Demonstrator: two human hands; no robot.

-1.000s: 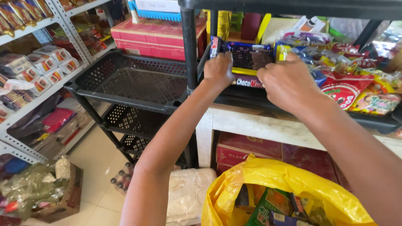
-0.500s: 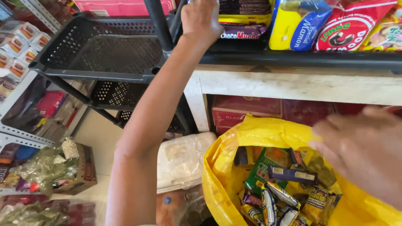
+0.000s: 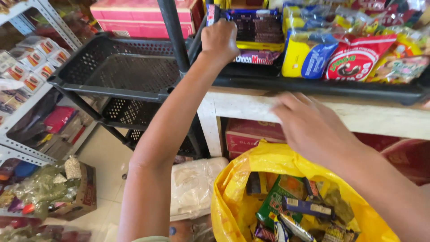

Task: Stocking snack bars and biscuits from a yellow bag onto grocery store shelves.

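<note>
The left hand (image 3: 219, 41) was up at the black plastic shelf tray (image 3: 313, 85), fingers curled shut around the left end of a dark box of chocolate bars (image 3: 257, 29) that sat in that tray, so it looked like a proper grip on the box's edge. Right of that box there was a yellow and blue snack bag (image 3: 307, 54), then a red snack bag (image 3: 356, 56) touching it, and more crinkly colourful packets (image 3: 398, 62) past that, all packed in the same tray. The right hand (image 3: 313, 130) was lower, kinda blurry, fingers spread loose and open with nothing in it, hovering in front of the white painted wooden counter edge (image 3: 251, 105) and just above the mouth of a bright yellow plastic bag (image 3: 237, 201). That bag was open and full of small wrapped snacks, including a green packet (image 3: 280, 197) and a dark blue bar wrapper (image 3: 307, 207) lying across the pile. To the left of the arm an empty black perforated plastic basket (image 3: 116, 67) sat on a black rack, with a red cardboard carton (image 3: 143, 18) behind it. Under the counter were more red cartons (image 3: 253, 134), and a clear plastic-wrapped white bundle (image 3: 195, 186) sat on the floor just beside the yellow bag. Far left, a brown cardboard box (image 3: 83, 197) held little bagged goods.
</note>
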